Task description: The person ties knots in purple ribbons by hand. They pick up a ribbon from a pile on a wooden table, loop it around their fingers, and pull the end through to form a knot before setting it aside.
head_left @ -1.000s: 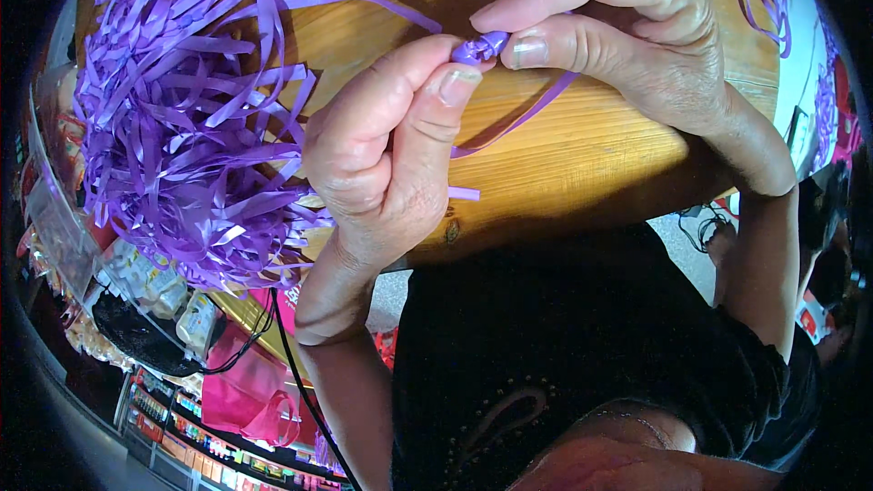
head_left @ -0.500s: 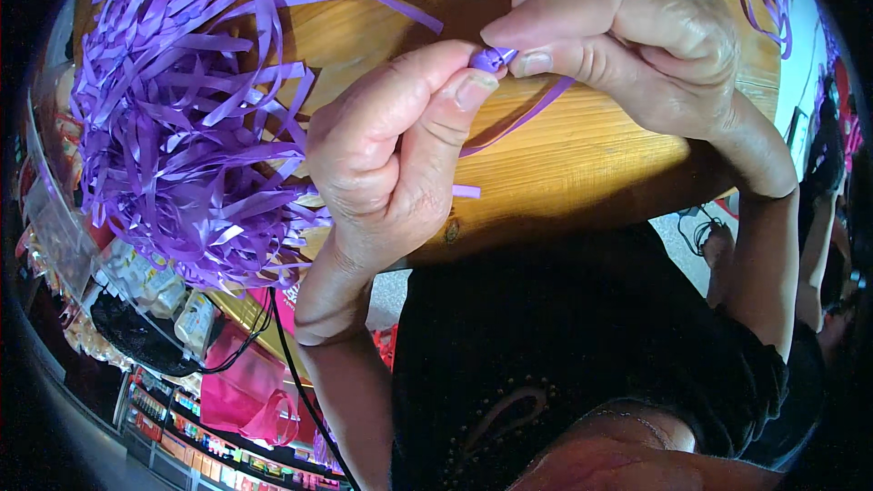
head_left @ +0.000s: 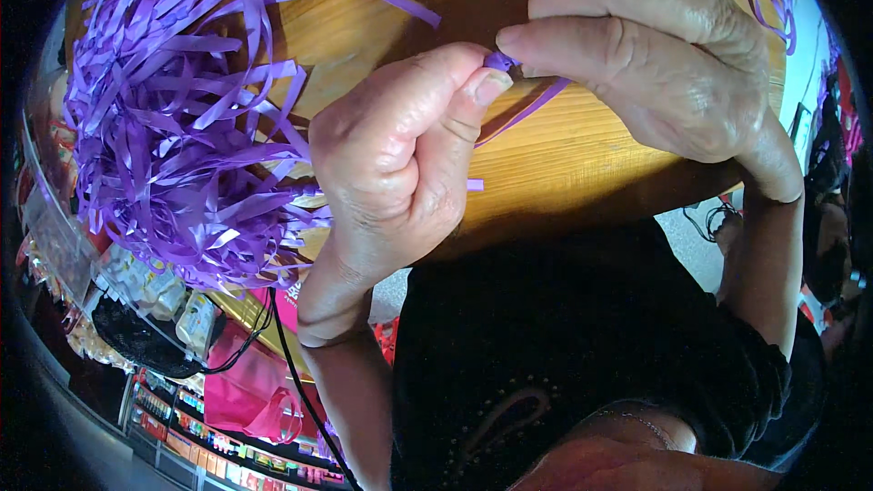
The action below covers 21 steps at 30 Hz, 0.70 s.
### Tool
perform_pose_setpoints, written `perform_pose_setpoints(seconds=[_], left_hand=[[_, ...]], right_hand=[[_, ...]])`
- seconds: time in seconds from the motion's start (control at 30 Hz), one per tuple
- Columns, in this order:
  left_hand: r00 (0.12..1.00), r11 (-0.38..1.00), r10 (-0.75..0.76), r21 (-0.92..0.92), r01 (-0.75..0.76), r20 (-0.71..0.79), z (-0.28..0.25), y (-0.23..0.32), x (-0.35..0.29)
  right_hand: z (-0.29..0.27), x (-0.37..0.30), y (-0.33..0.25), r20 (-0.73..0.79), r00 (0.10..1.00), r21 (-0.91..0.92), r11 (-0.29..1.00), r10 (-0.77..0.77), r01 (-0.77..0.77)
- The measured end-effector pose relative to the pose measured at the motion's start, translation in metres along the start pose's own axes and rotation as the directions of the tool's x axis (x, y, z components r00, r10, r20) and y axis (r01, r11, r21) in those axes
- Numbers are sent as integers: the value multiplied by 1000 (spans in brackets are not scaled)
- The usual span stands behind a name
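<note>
— What do our hands have?
— Our left hand point(head_left: 391, 159) pinches a small purple ribbon knot point(head_left: 499, 61), upper centre of the frame; our right hand point(head_left: 650, 55) has its fingertips right beside it, but we cannot tell whether they grip.
— How far along are we?
— We judge the knot partly formed; a loose strip point(head_left: 527, 113) lies below, and a ribbon heap point(head_left: 173, 145) fills the surface point(head_left: 582, 153) at upper left.

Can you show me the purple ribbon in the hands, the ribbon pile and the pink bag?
Held ribbon point(head_left: 497, 62): head view, its small bunched bit.
Ribbon pile point(head_left: 177, 159): head view, its middle.
Pink bag point(head_left: 238, 393): head view, its side.
</note>
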<state>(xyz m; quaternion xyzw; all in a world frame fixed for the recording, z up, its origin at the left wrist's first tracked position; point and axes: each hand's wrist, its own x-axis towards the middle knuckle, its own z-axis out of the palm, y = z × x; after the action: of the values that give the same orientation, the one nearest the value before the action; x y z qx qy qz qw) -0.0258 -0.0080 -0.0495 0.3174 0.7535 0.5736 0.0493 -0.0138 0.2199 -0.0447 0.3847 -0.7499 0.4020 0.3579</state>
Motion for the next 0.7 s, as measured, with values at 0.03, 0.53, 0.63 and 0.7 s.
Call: perform_pose_setpoints(seconds=[0.03, 0.53, 0.63, 0.7], left_hand=[[1000, 1000, 11, 15, -11, 1, 0, 1, 0], [964, 968, -223, -80, 236, 147, -13, 20, 3], [971, 972, -203, -92, 215, 127, -11, 18, 0], [975, 979, -181, -69, 190, 126, -10, 17, -2]], right_hand=[[-1, 2, -3, 35, 999, 9, 999, 36, -36], [13, 0, -14, -7, 890, 292, 852, 456, -434], [4, -5, -8, 40, 952, 193, 933, 303, -304], [2, -9, -2, 80, 972, 161, 959, 222, -232]])
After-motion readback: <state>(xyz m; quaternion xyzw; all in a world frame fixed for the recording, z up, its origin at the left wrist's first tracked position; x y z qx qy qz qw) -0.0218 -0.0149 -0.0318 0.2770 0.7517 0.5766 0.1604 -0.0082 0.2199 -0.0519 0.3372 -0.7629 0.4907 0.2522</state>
